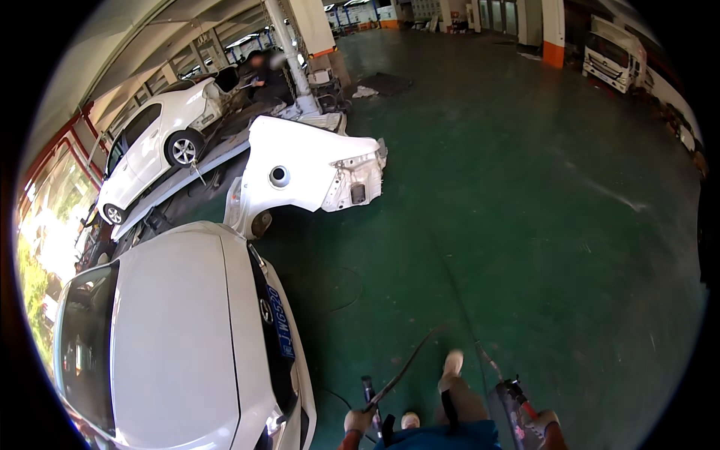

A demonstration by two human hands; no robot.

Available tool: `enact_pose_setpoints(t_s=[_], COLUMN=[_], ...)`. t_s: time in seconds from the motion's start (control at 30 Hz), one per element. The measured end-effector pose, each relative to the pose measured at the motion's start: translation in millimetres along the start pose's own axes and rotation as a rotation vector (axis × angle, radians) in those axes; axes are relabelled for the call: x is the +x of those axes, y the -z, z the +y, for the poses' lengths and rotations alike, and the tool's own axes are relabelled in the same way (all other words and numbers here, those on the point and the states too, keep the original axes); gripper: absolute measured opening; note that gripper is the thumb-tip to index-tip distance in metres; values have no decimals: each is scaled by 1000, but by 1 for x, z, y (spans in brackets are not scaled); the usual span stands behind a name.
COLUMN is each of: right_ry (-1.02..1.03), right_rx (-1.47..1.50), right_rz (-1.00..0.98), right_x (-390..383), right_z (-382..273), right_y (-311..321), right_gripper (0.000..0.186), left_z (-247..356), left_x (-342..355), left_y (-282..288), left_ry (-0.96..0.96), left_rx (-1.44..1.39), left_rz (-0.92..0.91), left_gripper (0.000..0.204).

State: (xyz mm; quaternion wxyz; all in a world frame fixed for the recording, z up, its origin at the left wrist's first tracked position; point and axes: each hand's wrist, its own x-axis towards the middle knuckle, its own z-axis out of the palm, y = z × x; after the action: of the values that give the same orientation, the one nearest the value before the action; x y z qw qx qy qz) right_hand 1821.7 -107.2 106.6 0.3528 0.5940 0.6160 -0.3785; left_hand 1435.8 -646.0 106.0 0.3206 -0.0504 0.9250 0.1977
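Note:
At the lower edge my left hand (358, 421), pale as if gloved, is closed around a dark hose (405, 369) that curves forward over the floor. Beside that hand is a dark, tube-like tool (368, 390); whether the same fingers hold it is unclear. My right hand (545, 421), lower right, is wrapped round the red handle (529, 409) of a dark boxy case (510, 412), which hangs beside my leg. From the top of the case a thin cable (489, 358) runs forward.
A white car (176, 322) stands close on my left. Beyond it are a loose white body panel (300, 161) and another white car (150, 142) on a ramp, with a person (266, 79) near it. A white truck (611, 56) is far right. The floor (525, 210) is green.

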Motion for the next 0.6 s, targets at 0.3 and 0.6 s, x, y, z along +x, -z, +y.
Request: enact_pose_setpoints(t_s=[0.3,0.6], right_ry=[-7,289], right_rx=[136,-70], right_rz=[-144,11], right_x=[133,244], right_z=[-234,-492], right_y=[147,350], right_gripper=[30,40], left_z=[256,469], left_x=[196,367], left_y=[100,162], left_ry=[49,-25], left_rx=[53,66], left_rz=[34,-21], left_gripper=[65,64])
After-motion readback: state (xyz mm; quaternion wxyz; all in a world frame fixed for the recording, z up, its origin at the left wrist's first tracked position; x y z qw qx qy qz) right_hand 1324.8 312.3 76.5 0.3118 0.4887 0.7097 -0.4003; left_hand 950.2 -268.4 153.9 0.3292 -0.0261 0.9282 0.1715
